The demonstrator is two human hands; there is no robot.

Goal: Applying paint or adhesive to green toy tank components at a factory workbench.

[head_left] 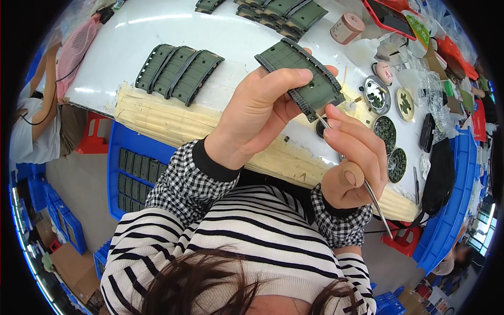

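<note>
Tweezers of thin silver metal (367,189), pinched in the right hand (349,157), touch the dark green ribbed plastic panel (304,79) beside the clenched left hand (262,107) fingers. Seating a small part seems underway; next calls for steady tip placement.

We are wearing a black-and-white striped top (252,236); checked cuffs with black ribbed edges are showing at 9 and 4 o'clock.

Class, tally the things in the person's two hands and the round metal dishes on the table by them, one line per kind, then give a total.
Green ribbed plastic panel, in the left hand: 1
Thin metal tool, in the right hand: 1
Round metal dishes: 4
Total: 6
</note>
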